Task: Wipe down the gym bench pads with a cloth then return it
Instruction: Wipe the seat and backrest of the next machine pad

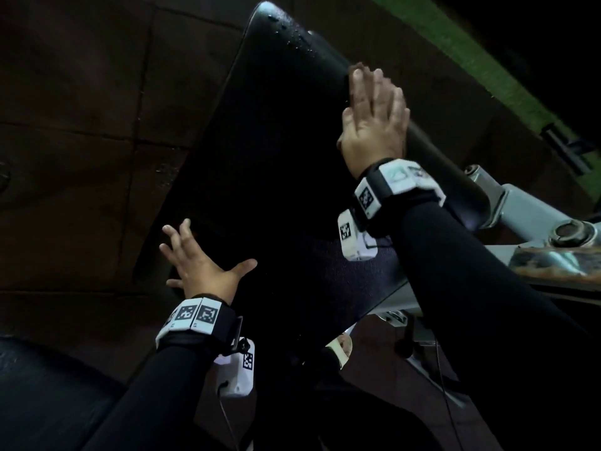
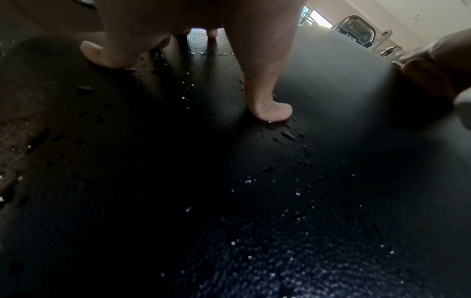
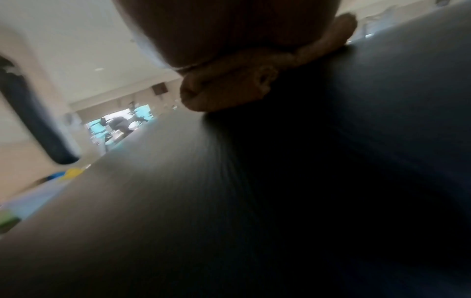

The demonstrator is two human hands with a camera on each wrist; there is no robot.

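1. A person leans over a black gym bench pad [image 1: 276, 157] in a dim gym, both hands down on the vinyl, with brown floor mats [image 1: 81, 125] below and the grey steel frame [image 1: 536, 222] at the right.

2. The right hand [image 1: 374, 118] lies flat near the pad's right edge, fingers straight and close together, pressing a tan cloth [image 3: 254, 80] against the surface. The right wrist view shows the cloth bunched in a roll under the palm, and only a sliver of it shows from the head camera.

3. The left hand [image 1: 198, 265] is spread wide, fingers splayed, its fingertips [image 2: 272, 113] braced on the near left part of the pad and holding nothing.

4. Water droplets [image 2: 285, 133] bead around the left fingertips and near the pad's far end, so by appearances the wiping is under way with wet patches left to cover.

5. Likely risks: the cloth is bunched, not laid flat, so a stroke may skip droplets and leave streaks. The flat palm grips nothing, so the cloth could slide out and drop over the pad's right edge. The bracing left fingertips sit on wet vinyl and could slip if weight shifts onto them.
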